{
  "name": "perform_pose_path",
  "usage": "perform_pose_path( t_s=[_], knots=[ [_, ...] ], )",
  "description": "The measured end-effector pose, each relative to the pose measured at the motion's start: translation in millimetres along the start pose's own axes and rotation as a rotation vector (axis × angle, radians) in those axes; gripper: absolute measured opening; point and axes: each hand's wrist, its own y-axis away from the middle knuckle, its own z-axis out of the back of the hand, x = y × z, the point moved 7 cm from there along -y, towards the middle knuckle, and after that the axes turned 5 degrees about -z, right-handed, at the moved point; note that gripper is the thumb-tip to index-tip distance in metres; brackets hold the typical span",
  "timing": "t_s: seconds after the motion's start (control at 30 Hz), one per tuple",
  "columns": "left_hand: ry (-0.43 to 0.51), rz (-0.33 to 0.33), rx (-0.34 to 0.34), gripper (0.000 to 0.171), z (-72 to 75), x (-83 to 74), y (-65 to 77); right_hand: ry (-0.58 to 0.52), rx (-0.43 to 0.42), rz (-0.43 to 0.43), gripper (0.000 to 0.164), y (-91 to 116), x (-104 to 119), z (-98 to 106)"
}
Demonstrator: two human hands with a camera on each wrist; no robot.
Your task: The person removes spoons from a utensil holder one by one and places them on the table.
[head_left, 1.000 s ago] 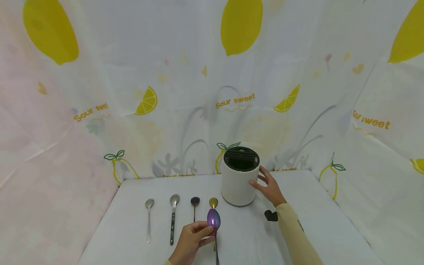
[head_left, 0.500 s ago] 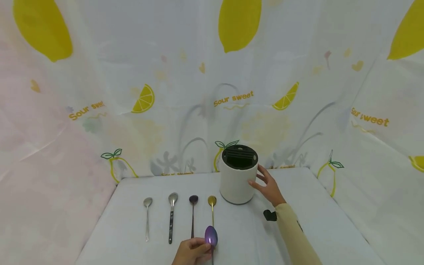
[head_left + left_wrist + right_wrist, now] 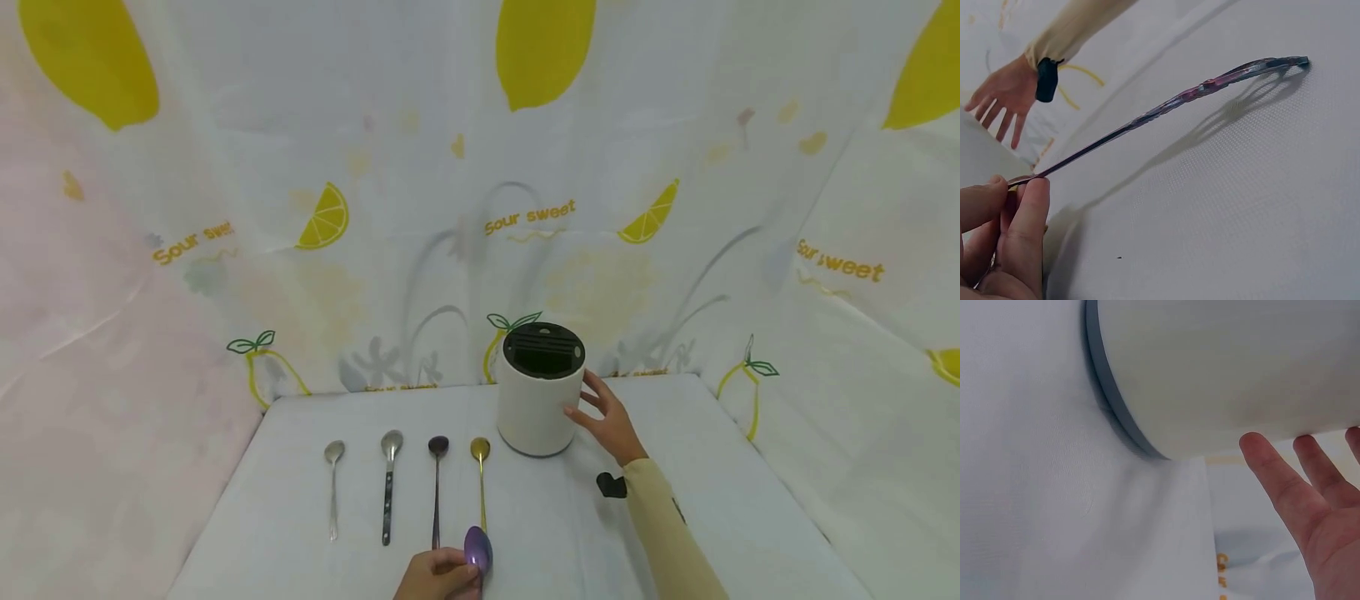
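My left hand (image 3: 435, 575) pinches a purple iridescent spoon (image 3: 477, 547) near its bowl, low in the head view. In the left wrist view the spoon's handle (image 3: 1179, 100) slants away, and its far end meets its shadow at the white cloth. On the right, my right hand (image 3: 611, 423) lies against the side of a white round utensil holder (image 3: 534, 417) with a black slotted top. Its fingers are nearly straight, with the fingertips (image 3: 1254, 445) at the holder's wall in the right wrist view. A gold spoon (image 3: 481, 479) lies just beyond the purple one.
Left of the gold spoon lie a dark spoon (image 3: 438, 475), a black-handled spoon (image 3: 387, 492) and a silver spoon (image 3: 333, 483), in a row on the white cloth (image 3: 285, 517). Lemon-print fabric (image 3: 420, 275) hangs behind and at both sides.
My left hand has drawn the purple spoon down toward the near edge of the view, uncovering more of the gold spoon. The right hand stays against the utensil holder.
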Motion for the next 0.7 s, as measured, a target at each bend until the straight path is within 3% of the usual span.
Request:
perform_pose_path(
  t_s=[0.2,0.47,0.7],
  knots=[
    [-0.011,0.001,0.014,0.018,-1.8,-6.4,0.3,-0.005,0.007,0.015,0.082,-0.1,-0.5,2.1],
    [-0.040,0.059,0.023,0.013,0.4,-9.9,1.0,0.000,-0.020,-0.005,0.087,-12.8,-30.0,5.1],
    [-0.087,0.098,0.040,0.012,2.1,-11.7,5.7,-0.001,-0.035,-0.001,0.085,-12.9,-33.7,6.4]
  ],
)
